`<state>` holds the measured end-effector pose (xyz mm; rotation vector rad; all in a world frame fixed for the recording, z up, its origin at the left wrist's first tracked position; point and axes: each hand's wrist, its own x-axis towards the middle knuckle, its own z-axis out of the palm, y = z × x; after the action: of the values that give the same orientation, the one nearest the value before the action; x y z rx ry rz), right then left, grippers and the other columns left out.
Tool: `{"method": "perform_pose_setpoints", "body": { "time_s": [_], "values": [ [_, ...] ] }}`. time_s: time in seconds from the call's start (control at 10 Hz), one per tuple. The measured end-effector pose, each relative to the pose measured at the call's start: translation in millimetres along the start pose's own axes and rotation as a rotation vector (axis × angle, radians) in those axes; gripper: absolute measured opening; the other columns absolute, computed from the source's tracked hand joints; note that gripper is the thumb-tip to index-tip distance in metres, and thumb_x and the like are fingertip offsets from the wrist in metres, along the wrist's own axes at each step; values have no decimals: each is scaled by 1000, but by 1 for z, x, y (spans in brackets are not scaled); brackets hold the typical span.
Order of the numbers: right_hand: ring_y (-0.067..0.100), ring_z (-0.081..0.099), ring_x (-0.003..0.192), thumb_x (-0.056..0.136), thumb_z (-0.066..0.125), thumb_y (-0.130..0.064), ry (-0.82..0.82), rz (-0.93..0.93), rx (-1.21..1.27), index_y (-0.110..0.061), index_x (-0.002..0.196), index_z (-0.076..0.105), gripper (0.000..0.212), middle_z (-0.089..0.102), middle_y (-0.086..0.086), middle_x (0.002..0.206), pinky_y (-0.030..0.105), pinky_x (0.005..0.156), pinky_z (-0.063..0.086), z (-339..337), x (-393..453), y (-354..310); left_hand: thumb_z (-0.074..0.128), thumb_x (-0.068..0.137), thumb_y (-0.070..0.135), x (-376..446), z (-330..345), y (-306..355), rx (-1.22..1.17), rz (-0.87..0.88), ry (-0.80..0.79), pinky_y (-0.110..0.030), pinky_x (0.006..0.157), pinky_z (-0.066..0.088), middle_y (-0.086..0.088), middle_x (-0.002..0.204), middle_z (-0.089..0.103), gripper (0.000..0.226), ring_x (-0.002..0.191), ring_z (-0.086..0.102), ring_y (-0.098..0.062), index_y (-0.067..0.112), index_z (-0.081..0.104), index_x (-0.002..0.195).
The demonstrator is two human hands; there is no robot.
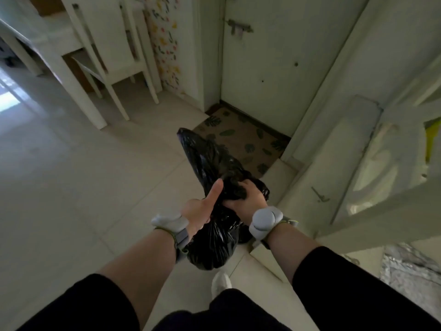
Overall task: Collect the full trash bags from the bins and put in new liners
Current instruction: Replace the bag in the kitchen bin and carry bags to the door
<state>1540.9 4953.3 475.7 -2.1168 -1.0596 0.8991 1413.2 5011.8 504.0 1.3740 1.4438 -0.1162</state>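
Fingers [241,191] of the right hand [247,197] are clenched into the gathered neck of a black bag [212,244], bunching the plastic tight. The left hand [202,209] clasps the same neck from the other side, thumb stretched up along it, its other digits hidden behind the plastic, so how firmly they close cannot be made out. Both hands meet at one spot, touching the bag and almost each other, neither plainly nearer. From that pinch the full belly hangs straight down between the forearms, clear of the tiled floor [83,187] and just above a white shoe [221,281]. A loose tail of plastic [198,151] runs the other way, up and forward toward the mat [248,139] at the door [274,56]. So the bag's long axis lies fore and aft, tail ahead, weight below. My guess is the neck is being twisted or knotted shut. No bin or fresh liner is in sight.
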Motion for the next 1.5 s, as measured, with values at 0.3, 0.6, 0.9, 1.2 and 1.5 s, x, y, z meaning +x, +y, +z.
{"method": "perform_pose_setpoints", "body": {
  "time_s": [0.3, 0.6, 0.9, 1.2, 1.5],
  "values": [
    [22, 51, 117, 60, 71, 11, -106, 181, 418, -25, 138, 41, 91, 55, 1, 121, 37, 95, 48, -19, 115, 0, 64, 86, 37, 113, -14, 73, -79, 68, -75, -24, 48, 36, 0, 61, 65, 32, 52, 55, -18, 9, 64, 70],
    [12, 63, 80, 66, 61, 4, 514, 493, 545, -25, 110, 62, 53, 67, -8, 86, 23, 67, 53, -16, 188, 17, 39, 96, 31, 214, -45, 135, -83, 52, -256, -27, 47, 29, 0, 61, 41, 34, 49, 34, -13, 16, 41, 65],
    [24, 58, 66, 102, 27, -22, 140, 896, 1173, -6, 104, 52, 30, 62, 18, 92, 38, 74, 50, 10, 263, 33, 35, 95, 35, 294, -8, 169, -24, -61, -265, -30, 46, 27, -8, 55, 42, 45, 45, 31, -21, 13, 38, 56],
    [31, 50, 119, 103, 30, -22, 328, 987, 1636, -1, 142, 35, 45, 49, 17, 134, 42, 102, 36, 31, 331, 118, 33, 96, 28, 347, 46, 160, 81, -63, -276, -37, 70, 33, -26, 72, 50, 38, 70, 45, -46, 12, 37, 62],
    [22, 64, 71, 99, 37, -8, 455, 1093, 1505, -15, 110, 56, 23, 67, 6, 78, 32, 72, 52, 44, 362, 256, 30, 99, 21, 416, 103, 128, 164, -99, -181, -47, 89, 49, -27, 113, 62, 38, 106, 59, -44, -7, 50, 115]
  ]
}}
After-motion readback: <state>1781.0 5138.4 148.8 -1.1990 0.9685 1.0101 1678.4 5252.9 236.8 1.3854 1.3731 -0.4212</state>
